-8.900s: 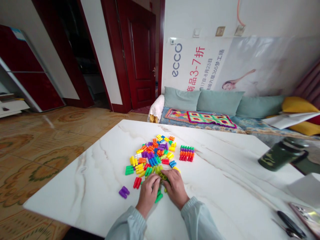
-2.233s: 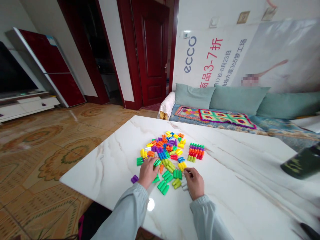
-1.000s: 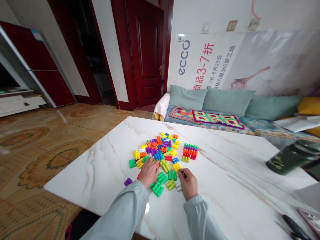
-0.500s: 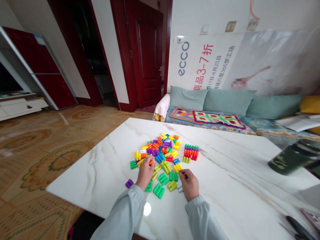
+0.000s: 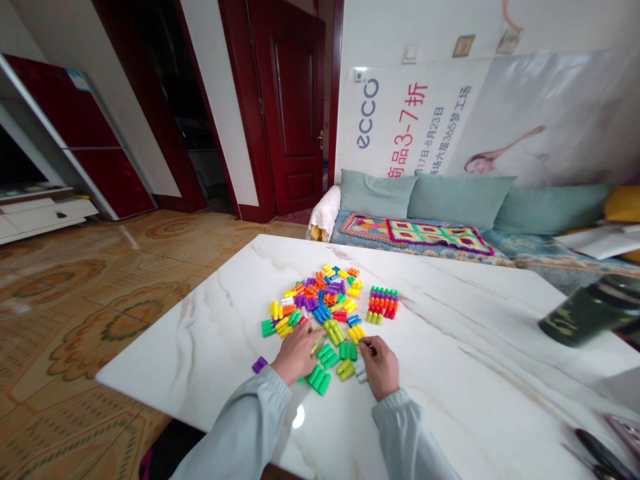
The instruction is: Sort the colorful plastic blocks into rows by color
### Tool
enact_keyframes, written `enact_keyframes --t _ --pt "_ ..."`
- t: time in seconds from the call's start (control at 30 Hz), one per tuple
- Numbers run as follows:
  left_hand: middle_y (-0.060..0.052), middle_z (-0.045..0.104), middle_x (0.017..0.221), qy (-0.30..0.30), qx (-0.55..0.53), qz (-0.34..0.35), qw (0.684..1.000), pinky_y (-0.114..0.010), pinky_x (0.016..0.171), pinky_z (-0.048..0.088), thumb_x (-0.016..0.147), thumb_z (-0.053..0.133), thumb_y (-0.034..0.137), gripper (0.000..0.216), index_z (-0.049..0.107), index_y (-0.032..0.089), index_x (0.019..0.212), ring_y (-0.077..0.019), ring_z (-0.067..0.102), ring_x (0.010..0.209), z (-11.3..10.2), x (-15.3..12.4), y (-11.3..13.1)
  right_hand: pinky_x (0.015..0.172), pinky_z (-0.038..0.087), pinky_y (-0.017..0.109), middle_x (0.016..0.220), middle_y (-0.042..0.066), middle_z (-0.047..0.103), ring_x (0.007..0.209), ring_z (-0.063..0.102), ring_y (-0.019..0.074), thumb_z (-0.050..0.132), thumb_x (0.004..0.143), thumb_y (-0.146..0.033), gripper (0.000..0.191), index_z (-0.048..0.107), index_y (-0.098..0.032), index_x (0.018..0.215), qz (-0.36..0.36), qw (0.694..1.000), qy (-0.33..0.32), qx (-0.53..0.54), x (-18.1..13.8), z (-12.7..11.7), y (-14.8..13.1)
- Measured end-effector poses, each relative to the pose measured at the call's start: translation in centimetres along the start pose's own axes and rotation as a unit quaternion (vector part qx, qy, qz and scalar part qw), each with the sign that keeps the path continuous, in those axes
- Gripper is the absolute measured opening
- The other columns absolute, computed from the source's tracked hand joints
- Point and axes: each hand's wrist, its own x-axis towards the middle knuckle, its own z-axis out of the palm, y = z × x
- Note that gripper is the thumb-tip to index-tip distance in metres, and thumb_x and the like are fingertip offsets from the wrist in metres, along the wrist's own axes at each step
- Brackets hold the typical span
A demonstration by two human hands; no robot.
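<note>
My left hand (image 5: 299,350) reaches into a spread of colourful plastic blocks shaped like joined rods. Its fingers are stretched out to the right over a yellow-green block (image 5: 317,341); whether they touch it I cannot tell. My right hand (image 5: 381,367) is closed in a pinch beside a yellow block (image 5: 357,333) and a white block (image 5: 361,371); whatever sits between its fingertips is hidden. Between the hands lie green blocks (image 5: 327,356) and a larger yellow-green block (image 5: 335,332). Behind my right hand stands a neat stack of green, purple, orange, red and yellow-green blocks (image 5: 383,304).
The blocks lie on a white marble-patterned table (image 5: 460,393). A dark green bottle (image 5: 575,320) is at the right, with a black-handled tool (image 5: 603,453) near the lower right corner. Beyond the table is a sofa with cushions (image 5: 460,199).
My left hand has moved slightly right, off the orange block at its fingertips, over the yellow-green block. A green block now shows behind it. My right hand stays nearly still.
</note>
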Motion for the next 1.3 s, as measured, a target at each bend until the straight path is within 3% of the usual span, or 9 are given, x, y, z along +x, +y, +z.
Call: enact_keyframes --t 0.4,0.5,0.6,0.7,0.77,0.9,1.0,1.13,1.3 --pt "-0.006 0.053 0.099 0.195 -0.195 -0.015 0.961 -0.037 0.095 0.046 0.073 0.047 0.001 0.032 0.066 0.020 0.090 -0.0201 0.056 0.099 2.7 1.1 0.0 0.061 0.047 0.027 0.078 0.005 0.067 0.064 0.060 0.0161 0.046 0.088 -0.045 0.033 0.067 -0.020 0.083 -0.011 1.000 0.015 0.024 0.0 0.0 -0.1" --pt "-0.004 0.058 0.089 0.213 -0.375 -0.086 0.898 -0.033 0.082 0.050 0.075 0.051 0.009 0.019 0.065 0.018 0.084 -0.0184 0.059 0.088 2.5 1.2 1.7 0.069 0.050 0.029 0.098 0.007 0.066 0.079 0.062 0.0173 0.049 0.091 -0.043 0.031 0.065 -0.019 0.103 -0.048 0.996 0.031 0.073 -0.1 0.0 -0.5" --pt "0.001 0.056 0.073 0.104 -0.589 -0.175 0.782 -0.020 0.052 0.040 0.075 0.058 0.019 0.016 0.064 0.016 0.089 -0.0108 0.052 0.061 2.3 1.3 4.3 0.077 0.051 0.031 0.116 0.008 0.062 0.091 0.062 0.0180 0.052 0.092 -0.038 0.037 0.056 -0.022 0.125 -0.098 0.986 0.028 0.136 -0.2 -0.1 -0.9" --pt "0.002 0.054 0.071 0.017 -0.710 -0.191 0.677 -0.016 0.043 0.026 0.069 0.068 0.025 0.026 0.062 0.013 0.092 -0.0060 0.046 0.054 2.3 1.2 6.6 0.074 0.052 0.028 0.111 0.007 0.063 0.093 0.063 0.0181 0.051 0.093 -0.036 0.031 0.061 -0.022 0.119 -0.113 0.975 -0.007 0.192 -0.3 -0.3 -1.3" --pt "0.001 0.056 0.075 -0.002 -0.735 -0.178 0.654 -0.016 0.041 0.023 0.069 0.073 0.033 0.035 0.060 0.013 0.095 -0.0045 0.046 0.052 2.5 1.1 7.4 0.070 0.052 0.026 0.108 0.007 0.064 0.095 0.063 0.0188 0.051 0.094 -0.036 0.026 0.065 -0.022 0.110 -0.102 0.970 -0.027 0.218 -0.4 -0.4 -1.5" --pt "0.002 0.056 0.072 -0.033 -0.708 -0.168 0.685 -0.016 0.041 0.022 0.077 0.067 0.045 0.044 0.058 0.013 0.105 -0.0041 0.044 0.047 3.1 0.8 7.6 0.067 0.051 0.025 0.101 0.007 0.066 0.091 0.064 0.0190 0.055 0.091 -0.038 0.023 0.067 -0.020 0.099 -0.085 0.966 -0.031 0.242 -0.3 -0.5 -1.5" --pt "0.000 0.061 0.071 0.000 -0.607 -0.133 0.784 -0.020 0.046 0.036 0.085 0.059 0.041 0.038 0.060 0.015 0.112 -0.0092 0.053 0.052 3.3 0.4 6.9 0.063 0.049 0.024 0.088 0.004 0.066 0.081 0.063 0.0172 0.058 0.089 -0.040 0.022 0.067 -0.019 0.089 -0.076 0.969 -0.023 0.233 -0.3 -0.5 -1.3" --pt "-0.008 0.070 0.092 0.153 -0.369 -0.017 0.917 -0.034 0.079 0.051 0.091 0.051 0.031 0.026 0.065 0.020 0.110 -0.0206 0.066 0.087 3.3 -0.6 5.1 0.062 0.049 0.026 0.082 0.003 0.066 0.070 0.061 0.0157 0.055 0.089 -0.042 0.025 0.064 -0.019 0.093 -0.010 0.971 0.064 0.232 -0.3 -0.1 -0.5" --pt "-0.008 0.070 0.096 0.239 -0.257 0.019 0.936 -0.034 0.079 0.054 0.097 0.041 0.029 0.027 0.065 0.020 0.106 -0.0208 0.067 0.090 4.4 -1.7 2.9 0.058 0.051 0.027 0.089 0.008 0.068 0.067 0.062 0.0162 0.046 0.091 -0.046 0.040 0.058 -0.015 0.112 0.075 0.956 0.196 0.205 0.2 0.0 1.9"
